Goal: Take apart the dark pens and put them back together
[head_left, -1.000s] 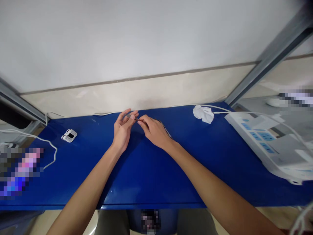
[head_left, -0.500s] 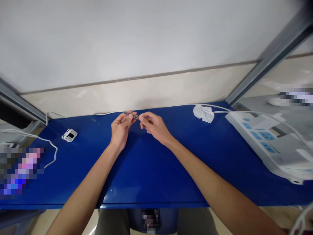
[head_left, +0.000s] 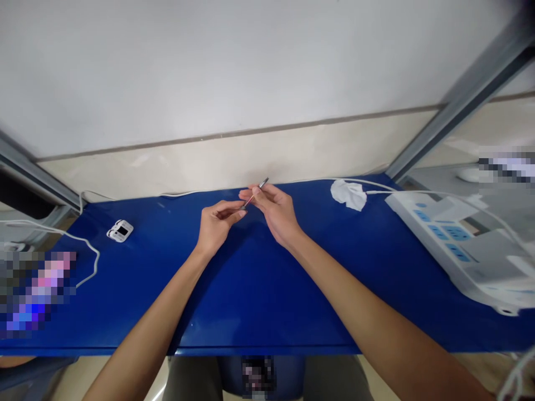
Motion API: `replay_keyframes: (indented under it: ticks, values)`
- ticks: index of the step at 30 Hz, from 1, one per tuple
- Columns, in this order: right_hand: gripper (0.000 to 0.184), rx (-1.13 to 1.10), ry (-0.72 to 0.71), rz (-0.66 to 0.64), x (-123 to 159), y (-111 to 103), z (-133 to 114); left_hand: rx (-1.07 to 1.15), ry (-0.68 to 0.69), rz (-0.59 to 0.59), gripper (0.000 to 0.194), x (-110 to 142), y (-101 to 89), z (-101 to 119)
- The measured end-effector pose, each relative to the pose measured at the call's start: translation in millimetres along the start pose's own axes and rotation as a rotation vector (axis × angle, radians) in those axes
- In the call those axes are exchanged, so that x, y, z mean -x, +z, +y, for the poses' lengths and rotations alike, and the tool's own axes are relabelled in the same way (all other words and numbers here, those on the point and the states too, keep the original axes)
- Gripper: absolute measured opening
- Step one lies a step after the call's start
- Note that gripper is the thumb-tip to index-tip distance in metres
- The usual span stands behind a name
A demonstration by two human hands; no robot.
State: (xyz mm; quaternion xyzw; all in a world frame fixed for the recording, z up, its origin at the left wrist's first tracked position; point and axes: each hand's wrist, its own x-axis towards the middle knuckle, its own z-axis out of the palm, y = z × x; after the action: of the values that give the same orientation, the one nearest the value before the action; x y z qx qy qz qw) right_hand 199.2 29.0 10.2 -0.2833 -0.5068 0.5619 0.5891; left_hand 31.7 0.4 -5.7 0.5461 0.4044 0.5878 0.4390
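Observation:
A slim pen slants up to the right between my two hands, over the back part of the blue table. Its upper end looks silver and dark, and a thin reddish stretch shows lower down. My left hand pinches the lower end between thumb and fingertips. Higher up, my right hand holds the pen with its thumb against the fingers. Parts of the pen are hidden by my fingers.
To the left lies a small white device with a dark screen, near a white cable. A crumpled white tissue sits at the back right. Beyond it stands a large white power-strip-shaped case with blue sockets. A wall borders the back.
The pen has turned from nearly level to slanting steeply up to the right. My right hand has moved right and rotated palm inward; my left hand has shifted right and slightly down.

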Motion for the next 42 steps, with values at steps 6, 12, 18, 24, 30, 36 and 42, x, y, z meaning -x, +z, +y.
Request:
replay_keyframes:
  ticks: [6, 12, 18, 24, 30, 36, 42]
  values:
    - [0.035, -0.034, 0.002, 0.065, -1.5, 0.0, 1.8, -0.094, 0.105, -0.006, 0.021, 2.7, 5.8, 3.2]
    - [0.037, -0.29, 0.118, 0.113, -12.9, -15.8, -8.6, -0.115, 0.124, 0.204, 0.029, 0.5, 5.6, 11.9]
    - [0.05, -0.384, 0.221, 0.076, -11.2, -35.1, -17.5, -0.027, 0.124, 0.354, 0.034, -7.8, -3.1, 5.0]
    - [0.05, -0.349, 0.201, 0.098, -8.5, -35.9, -17.8, 0.002, 0.113, 0.347, 0.032, -7.8, -3.6, 2.7]
    - [0.046, -0.356, 0.207, 0.073, -9.8, -35.3, -16.9, -0.008, 0.111, 0.34, 0.032, -7.5, -4.5, 3.0]
    - [0.048, -0.343, 0.206, 0.091, -8.6, -33.9, -14.2, -0.009, 0.103, 0.318, 0.031, -7.3, -4.2, 2.4]
    - [0.057, -0.352, 0.181, 0.079, -9.2, -28.9, -19.0, -0.017, 0.082, 0.274, 0.033, -4.3, -0.7, 7.6]
